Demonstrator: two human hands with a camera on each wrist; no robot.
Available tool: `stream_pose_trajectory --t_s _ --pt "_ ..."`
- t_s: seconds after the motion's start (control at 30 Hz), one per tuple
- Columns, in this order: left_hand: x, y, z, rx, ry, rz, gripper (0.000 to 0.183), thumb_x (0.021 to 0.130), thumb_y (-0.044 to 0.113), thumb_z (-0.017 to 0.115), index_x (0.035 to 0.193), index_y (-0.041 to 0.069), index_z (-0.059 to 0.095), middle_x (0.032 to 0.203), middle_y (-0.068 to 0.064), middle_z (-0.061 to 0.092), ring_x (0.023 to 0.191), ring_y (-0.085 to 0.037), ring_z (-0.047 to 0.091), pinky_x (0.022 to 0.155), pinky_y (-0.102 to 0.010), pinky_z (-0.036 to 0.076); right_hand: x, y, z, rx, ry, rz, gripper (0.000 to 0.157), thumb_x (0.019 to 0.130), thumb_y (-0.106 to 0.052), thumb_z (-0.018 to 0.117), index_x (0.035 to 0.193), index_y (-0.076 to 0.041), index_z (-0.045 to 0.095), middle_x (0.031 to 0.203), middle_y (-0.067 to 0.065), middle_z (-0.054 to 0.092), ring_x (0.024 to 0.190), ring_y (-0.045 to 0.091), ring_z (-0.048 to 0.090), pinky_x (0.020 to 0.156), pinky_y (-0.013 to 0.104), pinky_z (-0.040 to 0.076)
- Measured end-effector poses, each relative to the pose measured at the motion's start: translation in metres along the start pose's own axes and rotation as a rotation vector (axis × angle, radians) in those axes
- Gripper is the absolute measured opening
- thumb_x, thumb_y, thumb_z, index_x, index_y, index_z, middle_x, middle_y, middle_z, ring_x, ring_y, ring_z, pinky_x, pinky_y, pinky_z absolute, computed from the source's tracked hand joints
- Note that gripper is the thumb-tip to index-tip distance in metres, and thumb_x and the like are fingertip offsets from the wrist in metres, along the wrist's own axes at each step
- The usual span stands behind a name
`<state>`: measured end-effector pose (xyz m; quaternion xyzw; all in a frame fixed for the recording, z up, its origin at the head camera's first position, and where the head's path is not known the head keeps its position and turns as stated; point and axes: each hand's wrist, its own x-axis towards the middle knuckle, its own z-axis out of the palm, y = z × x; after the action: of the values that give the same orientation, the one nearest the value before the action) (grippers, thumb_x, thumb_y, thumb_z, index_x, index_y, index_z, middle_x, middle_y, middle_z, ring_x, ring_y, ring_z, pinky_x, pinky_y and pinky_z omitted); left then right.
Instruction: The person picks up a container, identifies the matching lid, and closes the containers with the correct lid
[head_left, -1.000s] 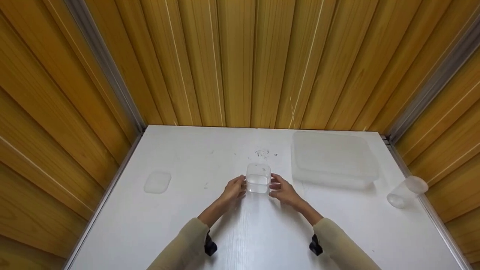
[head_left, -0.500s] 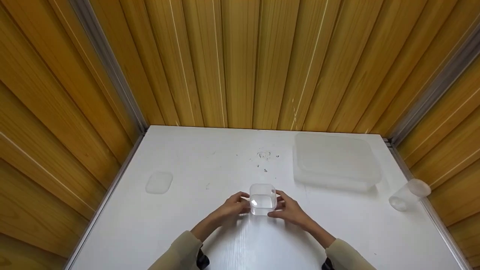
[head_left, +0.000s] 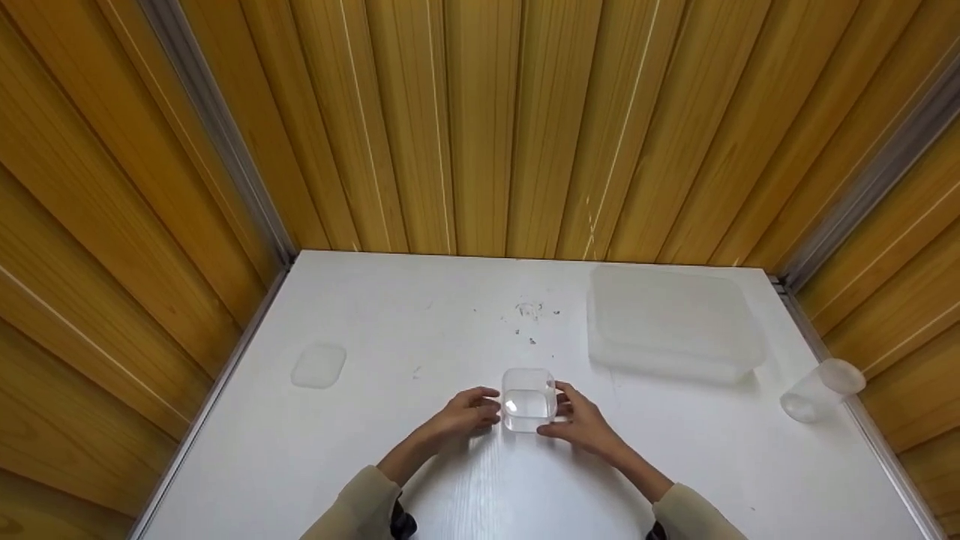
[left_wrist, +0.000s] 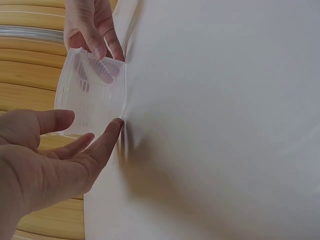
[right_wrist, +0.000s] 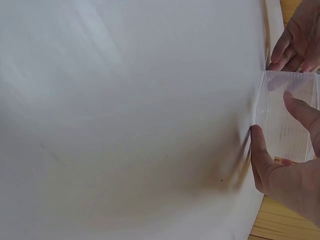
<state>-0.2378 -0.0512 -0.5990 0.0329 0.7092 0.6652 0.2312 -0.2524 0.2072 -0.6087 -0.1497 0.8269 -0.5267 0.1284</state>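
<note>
A small clear square plastic container [head_left: 529, 401] stands on the white table in front of the person. My right hand [head_left: 585, 427] holds its right side, thumb [right_wrist: 302, 111] against the near wall and fingers around the far side. On the opposite side my left hand [head_left: 465, 414] has its fingers loosely bent, the fingertips right at the container's left wall. In the left wrist view, the left thumb and fingers stand spread around the end of the container [left_wrist: 92, 95]. A flat translucent rounded-square lid [head_left: 319, 365] lies farther left on the table.
At the back right sits a large translucent plastic box [head_left: 675, 322]. A clear cylindrical container [head_left: 814, 394] stands near the table's right edge. Dark specks [head_left: 529, 309] mark the table [head_left: 390, 315] behind the small container. Wood-patterned panels [head_left: 480, 127] enclose the back and sides.
Both hands and the small container have come toward the person. In the last half second they hardly move; a narrow gap shows between the left fingertips and the container.
</note>
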Motion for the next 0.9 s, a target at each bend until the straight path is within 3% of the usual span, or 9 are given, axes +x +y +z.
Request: stream_pose_trajectory --t_s 0.2,0.27,0.33,0.47,0.53,0.63,0.73,0.9 --pt "-0.003 -0.001 -0.01 0.023 0.049 0.015 0.047 0.102 0.014 0.056 0.141 -0.01 0.047 0.13 -0.028 0.062 0.113 -0.034 0.067 0.099 -0.045 0.057 -0.002 0.002 -0.001 0.036 0.0 -0.013 0.08 0.079 -0.003 0.085 0.145 0.008 0.042 0.119 0.031 0.06 0.108 0.038 0.066 0.086 0.035 0.062" --pt "-0.004 -0.002 -0.017 0.017 0.121 0.028 0.044 0.102 0.013 0.056 0.139 -0.01 0.049 0.129 -0.028 0.063 0.109 -0.032 0.069 0.095 -0.043 0.059 -0.004 0.003 0.001 0.04 0.001 -0.006 0.079 0.079 -0.003 0.085 0.145 0.007 0.042 0.119 0.031 0.06 0.108 0.037 0.066 0.086 0.034 0.062" --pt "-0.005 -0.003 -0.03 -0.026 0.243 0.04 0.041 0.102 0.011 0.056 0.136 -0.011 0.052 0.126 -0.029 0.064 0.102 -0.028 0.07 0.09 -0.04 0.06 -0.005 0.004 0.004 0.036 0.0 -0.001 0.08 0.079 -0.004 0.085 0.145 0.007 0.042 0.118 0.029 0.06 0.107 0.035 0.067 0.086 0.034 0.062" --pt "-0.007 -0.001 -0.078 -0.179 0.586 0.111 0.033 0.101 0.001 0.052 0.13 -0.013 0.055 0.114 -0.024 0.071 0.085 -0.014 0.068 0.073 -0.027 0.059 -0.002 0.004 0.009 0.023 -0.014 0.002 0.08 0.08 -0.007 0.084 0.146 0.007 0.041 0.118 0.028 0.06 0.107 0.032 0.067 0.088 0.035 0.062" --pt "-0.008 0.002 -0.109 -0.277 0.763 0.147 0.027 0.1 -0.002 0.05 0.124 -0.011 0.059 0.099 -0.012 0.076 0.075 -0.008 0.066 0.064 -0.021 0.054 0.001 0.003 0.01 0.005 -0.014 0.004 0.08 0.081 -0.008 0.084 0.146 0.006 0.041 0.117 0.027 0.061 0.107 0.031 0.067 0.088 0.037 0.062" --pt "-0.014 0.006 -0.153 -0.357 0.967 0.149 0.026 0.1 -0.002 0.048 0.123 -0.007 0.06 0.078 0.009 0.072 0.065 -0.003 0.06 0.055 -0.015 0.046 0.004 0.002 0.008 -0.025 -0.004 0.001 0.08 0.081 -0.008 0.084 0.146 0.007 0.041 0.116 0.027 0.062 0.106 0.032 0.067 0.088 0.039 0.062" --pt "-0.025 0.01 -0.191 -0.377 1.102 0.107 0.023 0.101 0.001 0.049 0.12 0.0 0.063 0.069 0.02 0.065 0.063 0.0 0.057 0.055 -0.013 0.044 0.004 0.002 0.003 -0.037 0.014 0.002 0.08 0.08 -0.007 0.085 0.146 0.007 0.041 0.114 0.025 0.062 0.105 0.031 0.067 0.087 0.04 0.062" --pt "-0.056 0.003 -0.24 -0.203 1.26 -0.005 0.022 0.101 0.006 0.05 0.117 0.003 0.065 0.078 0.016 0.06 0.074 -0.004 0.056 0.063 -0.013 0.044 0.003 0.0 -0.001 -0.034 0.028 -0.013 0.08 0.08 -0.007 0.084 0.147 0.005 0.042 0.113 0.023 0.062 0.103 0.029 0.066 0.087 0.039 0.062"
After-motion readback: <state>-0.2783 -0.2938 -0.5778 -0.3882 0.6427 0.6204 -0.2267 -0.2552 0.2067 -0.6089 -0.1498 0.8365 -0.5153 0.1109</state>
